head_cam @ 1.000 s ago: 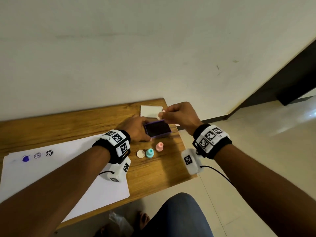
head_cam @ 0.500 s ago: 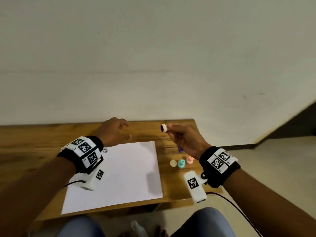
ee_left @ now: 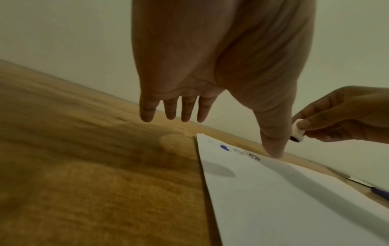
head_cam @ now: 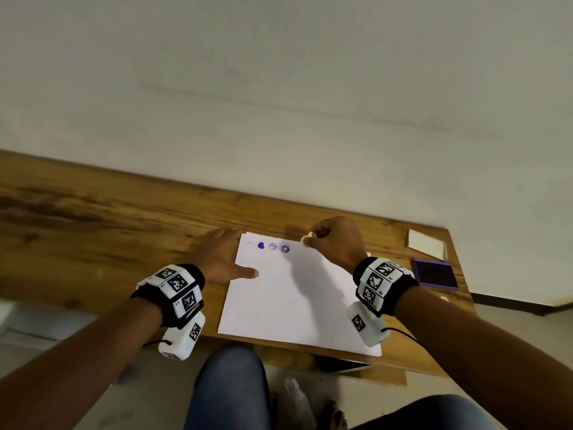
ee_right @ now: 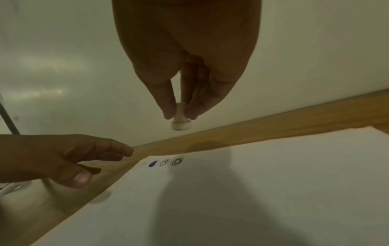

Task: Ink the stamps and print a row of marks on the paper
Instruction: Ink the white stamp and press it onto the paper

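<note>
A white sheet of paper (head_cam: 294,299) lies on the wooden table (head_cam: 108,221), with three marks (head_cam: 273,246) in a row along its far edge. My right hand (head_cam: 336,243) pinches a small cream stamp (head_cam: 307,242) by its stem, held just above the paper's far edge, right of the last mark. The right wrist view shows the stamp (ee_right: 181,123) between thumb and fingers, face down. My left hand (head_cam: 221,257) is flat with fingers spread, thumb reaching over the paper's left edge. The purple ink pad (head_cam: 435,273) sits open at the table's right end.
A white card (head_cam: 426,245) lies beyond the ink pad near the table's far right corner. A pale wall runs along the table's far edge. My knees in blue jeans (head_cam: 229,389) are below the table's near edge.
My right hand has carried the cream stamp from the ink pad leftward to the paper's far edge. My left hand left the ink pad and now lies at the paper's left edge.
</note>
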### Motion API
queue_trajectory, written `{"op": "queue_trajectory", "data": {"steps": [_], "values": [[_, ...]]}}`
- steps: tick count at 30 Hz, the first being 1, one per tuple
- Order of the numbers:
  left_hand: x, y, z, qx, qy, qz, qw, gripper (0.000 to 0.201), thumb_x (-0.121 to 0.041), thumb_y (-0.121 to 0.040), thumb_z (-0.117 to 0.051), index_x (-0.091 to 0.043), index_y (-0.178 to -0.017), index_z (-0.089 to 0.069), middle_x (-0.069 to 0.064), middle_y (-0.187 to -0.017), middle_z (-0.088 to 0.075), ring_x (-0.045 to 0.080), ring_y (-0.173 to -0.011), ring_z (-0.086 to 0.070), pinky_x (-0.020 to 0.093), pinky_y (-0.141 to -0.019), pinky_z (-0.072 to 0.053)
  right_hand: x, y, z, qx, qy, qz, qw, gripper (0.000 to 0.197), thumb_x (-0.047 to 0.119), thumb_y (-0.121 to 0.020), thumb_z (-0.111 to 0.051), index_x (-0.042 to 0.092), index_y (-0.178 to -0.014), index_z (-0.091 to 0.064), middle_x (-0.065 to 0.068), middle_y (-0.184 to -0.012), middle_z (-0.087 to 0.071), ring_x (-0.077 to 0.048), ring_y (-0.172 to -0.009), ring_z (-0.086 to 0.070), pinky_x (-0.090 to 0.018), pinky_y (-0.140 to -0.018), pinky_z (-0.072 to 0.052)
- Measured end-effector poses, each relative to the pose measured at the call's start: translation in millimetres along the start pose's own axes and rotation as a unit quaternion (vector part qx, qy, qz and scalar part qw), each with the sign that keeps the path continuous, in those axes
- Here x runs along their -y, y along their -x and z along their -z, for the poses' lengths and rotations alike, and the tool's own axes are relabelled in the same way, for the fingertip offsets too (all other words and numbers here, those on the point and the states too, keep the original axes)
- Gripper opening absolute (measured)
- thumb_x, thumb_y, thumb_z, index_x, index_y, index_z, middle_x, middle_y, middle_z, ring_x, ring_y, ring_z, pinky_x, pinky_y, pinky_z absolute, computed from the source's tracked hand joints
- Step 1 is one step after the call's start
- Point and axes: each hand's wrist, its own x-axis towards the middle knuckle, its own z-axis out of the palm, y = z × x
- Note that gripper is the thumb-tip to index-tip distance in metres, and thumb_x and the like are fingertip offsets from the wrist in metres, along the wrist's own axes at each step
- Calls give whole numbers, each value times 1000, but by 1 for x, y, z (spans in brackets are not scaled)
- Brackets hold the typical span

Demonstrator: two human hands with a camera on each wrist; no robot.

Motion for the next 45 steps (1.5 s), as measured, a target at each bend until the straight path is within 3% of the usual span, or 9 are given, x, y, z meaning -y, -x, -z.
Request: {"op": "queue_trajectory", "data": {"steps": [3, 7, 13, 19, 30, 34, 37, 41, 45], "values": [[11, 3, -10, 11, 19, 0, 1000, 104, -65, -61, -77, -27, -147, -31, -2, -155, -33, 23, -142, -30, 41, -113, -28, 6, -7, -17, 19, 42, 7, 999, 11, 27, -73, -78, 18, -79, -78, 3, -76, -75, -15, -79, -70, -30, -74, -55], [20, 2, -25, 33, -14, 8, 999, 115, -75, -60, -70, -26, -152, -21, -2, -161, -21, 23, -148, -18, 43, -120, -16, 10, -8, -30, 31, 80, 15, 996, 10, 27, -74, -75, 19, -79, -78, 2, -80, -76, -18, -84, -69, -33, -78, -55], [15, 5, -28, 33, -62, 14, 997, 117, -72, -61, -72, -25, -152, -17, -3, -162, -11, 25, -150, -6, 48, -120, -9, 11, -15, -38, 38, 111, 23, 993, 10, 28, -74, -75, 20, -80, -78, 1, -81, -76, -20, -84, -68, -30, -74, -53], [13, 5, -30, 37, -73, 22, 996, 114, -68, -62, -73, -26, -151, -16, -3, -161, -8, 28, -149, -4, 52, -119, -11, 9, -19, -39, 39, 124, 21, 991, 12, 27, -75, -75, 20, -84, -79, 2, -86, -76, -19, -87, -67, -26, -71, -46], [13, 2, -32, 43, -75, 27, 996, 117, -68, -61, -74, -26, -153, -13, -2, -162, -4, 28, -149, -1, 54, -119, -10, 5, -20, -45, 47, 142, 20, 989, 16, 30, -73, -78, 19, -84, -79, -1, -85, -76, -22, -85, -67, -30, -72, -50], [13, 1, -33, 41, -80, 26, 996, 117, -68, -62, -73, -25, -153, -13, -1, -162, -4, 28, -149, 0, 55, -119, -10, 6, -22, -47, 60, 171, 36, 983, 18, 32, -75, -79, 16, -84, -79, -3, -86, -75, -23, -86, -65, -26, -66, -35], [13, -1, -34, 44, -83, 27, 995, 118, -68, -62, -73, -25, -153, -12, 0, -163, -3, 29, -150, 0, 55, -119, -10, 10, -28, -47, 74, 185, 38, 979, 18, 32, -74, -81, 15, -81, -78, -3, -87, -74, -23, -85, -63, -24, -66, -32], [13, -1, -34, 40, -78, 31, 996, 117, -67, -62, -74, -26, -153, -13, 0, -162, -3, 29, -149, -1, 55, -119, -10, 13, -33, -45, 98, 199, 30, 975, 21, 31, -71, -85, 20, -69, -68, 1, -73, -62, -17, -76, -52, -23, -66, -32], [13, 1, -33, 36, -70, 25, 997, 116, -66, -61, -76, -25, -152, -15, 0, -162, -5, 29, -149, -2, 54, -119, -10, 14, -36, -43, 109, 179, 28, 977, 27, 27, -65, -89, 22, -64, -63, 6, -61, -56, -16, -71, -55, -22, -65, -34]]}}
